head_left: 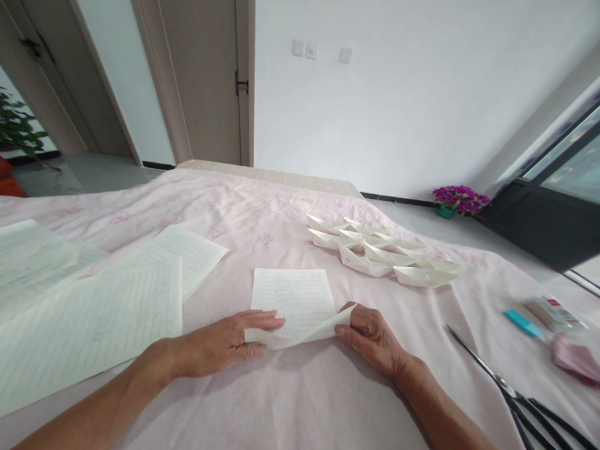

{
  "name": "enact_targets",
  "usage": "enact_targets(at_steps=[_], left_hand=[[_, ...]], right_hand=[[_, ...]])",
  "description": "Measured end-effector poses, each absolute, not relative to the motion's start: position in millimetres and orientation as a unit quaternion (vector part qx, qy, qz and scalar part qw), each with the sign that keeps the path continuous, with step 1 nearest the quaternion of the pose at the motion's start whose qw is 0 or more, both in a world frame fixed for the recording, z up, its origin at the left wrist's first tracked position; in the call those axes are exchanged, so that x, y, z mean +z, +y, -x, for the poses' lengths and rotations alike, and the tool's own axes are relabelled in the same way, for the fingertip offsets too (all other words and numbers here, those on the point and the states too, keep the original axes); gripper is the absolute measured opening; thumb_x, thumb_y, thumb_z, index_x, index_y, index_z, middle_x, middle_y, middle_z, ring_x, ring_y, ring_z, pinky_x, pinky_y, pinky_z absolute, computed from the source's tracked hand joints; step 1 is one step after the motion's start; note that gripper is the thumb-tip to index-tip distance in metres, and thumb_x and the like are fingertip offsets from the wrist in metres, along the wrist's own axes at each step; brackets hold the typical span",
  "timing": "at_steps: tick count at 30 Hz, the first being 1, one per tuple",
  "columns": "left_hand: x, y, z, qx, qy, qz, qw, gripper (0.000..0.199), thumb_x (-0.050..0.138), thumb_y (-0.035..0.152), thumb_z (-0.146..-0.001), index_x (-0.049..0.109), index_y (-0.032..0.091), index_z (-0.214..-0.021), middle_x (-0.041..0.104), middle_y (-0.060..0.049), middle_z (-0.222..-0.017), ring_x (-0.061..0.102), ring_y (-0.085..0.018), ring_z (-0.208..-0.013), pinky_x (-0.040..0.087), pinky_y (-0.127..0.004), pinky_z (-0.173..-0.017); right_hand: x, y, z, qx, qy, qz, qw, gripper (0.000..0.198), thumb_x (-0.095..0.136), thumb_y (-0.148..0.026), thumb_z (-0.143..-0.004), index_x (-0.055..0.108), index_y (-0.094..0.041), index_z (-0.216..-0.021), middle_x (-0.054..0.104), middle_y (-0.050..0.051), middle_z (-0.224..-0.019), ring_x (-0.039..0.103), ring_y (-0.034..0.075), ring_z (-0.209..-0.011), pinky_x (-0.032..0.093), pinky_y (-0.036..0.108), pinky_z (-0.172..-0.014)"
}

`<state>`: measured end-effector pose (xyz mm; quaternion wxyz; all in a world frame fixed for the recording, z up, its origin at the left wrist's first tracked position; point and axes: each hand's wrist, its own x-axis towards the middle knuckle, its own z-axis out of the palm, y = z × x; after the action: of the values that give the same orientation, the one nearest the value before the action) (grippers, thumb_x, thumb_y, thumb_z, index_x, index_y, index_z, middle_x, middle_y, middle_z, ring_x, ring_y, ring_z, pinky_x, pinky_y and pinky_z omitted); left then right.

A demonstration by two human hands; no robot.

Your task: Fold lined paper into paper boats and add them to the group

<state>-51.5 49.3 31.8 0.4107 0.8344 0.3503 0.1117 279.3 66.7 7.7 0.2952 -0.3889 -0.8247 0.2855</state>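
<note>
A sheet of lined paper (294,298) with blue handwriting lies in front of me on the cloth, its near edge curled upward. My left hand (230,338) has its near left corner between the outstretched fingers, on top, and the thumb below. At the right corner, my right hand (369,337) pinches the lifted edge between thumb and curled fingers. Several folded paper boats (368,264) stand in a cluster beyond my right hand. To the left, more loose lined sheets (102,316) overlap one another, close to my left forearm.
Black-handled scissors (504,383) lie right of my right forearm. Beyond them are a light blue object (523,323), a small clear-wrapped pack (554,314) and a pink cloth-like item (580,360). A pink floral cloth (265,210) covers the surface. Purple flowers (460,199) stand on the floor behind.
</note>
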Motion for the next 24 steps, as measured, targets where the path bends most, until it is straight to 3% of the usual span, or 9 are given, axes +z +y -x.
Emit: enact_targets(at_steps=[6,10,18,24], left_hand=[[39,45,47,0.145,0.356,-0.806,0.45,0.045,0.04,0.047,-0.098,0.055,0.03,-0.136,0.051,-0.002,-0.146,0.048,-0.024,-0.133,0.036,-0.039,-0.113],[38,44,45,0.174,0.356,-0.781,0.484,0.046,0.037,0.048,-0.098,0.055,0.027,-0.136,0.064,-0.003,-0.13,0.059,-0.023,-0.117,0.043,-0.037,-0.104],[23,49,40,0.203,0.437,-0.761,0.434,0.048,0.036,0.048,-0.097,0.07,0.014,-0.096,0.073,-0.005,-0.098,0.064,-0.022,-0.087,0.049,-0.03,-0.081],[14,48,35,0.221,0.467,-0.757,0.4,0.031,0.048,0.039,-0.09,0.069,0.016,-0.098,0.073,-0.003,-0.096,0.065,-0.021,-0.089,0.048,-0.027,-0.079]], right_hand=[[13,64,-277,0.329,-0.821,0.378,0.274,0.041,0.047,-0.044,-0.096,0.058,-0.018,-0.068,0.051,0.0,-0.069,0.047,0.013,-0.064,0.039,0.025,-0.061],[15,64,-275,0.334,-0.815,0.387,0.272,0.045,0.047,-0.049,-0.095,0.055,-0.017,-0.064,0.046,-0.001,-0.066,0.043,0.012,-0.061,0.035,0.025,-0.057],[12,66,-276,0.359,-0.798,0.398,0.274,0.042,0.048,-0.045,-0.094,0.055,-0.016,-0.063,0.047,0.0,-0.068,0.045,0.013,-0.063,0.035,0.026,-0.057],[13,64,-275,0.337,-0.818,0.385,0.263,0.031,0.051,-0.037,-0.09,0.062,-0.016,-0.071,0.055,0.003,-0.074,0.049,0.015,-0.067,0.038,0.027,-0.06]])
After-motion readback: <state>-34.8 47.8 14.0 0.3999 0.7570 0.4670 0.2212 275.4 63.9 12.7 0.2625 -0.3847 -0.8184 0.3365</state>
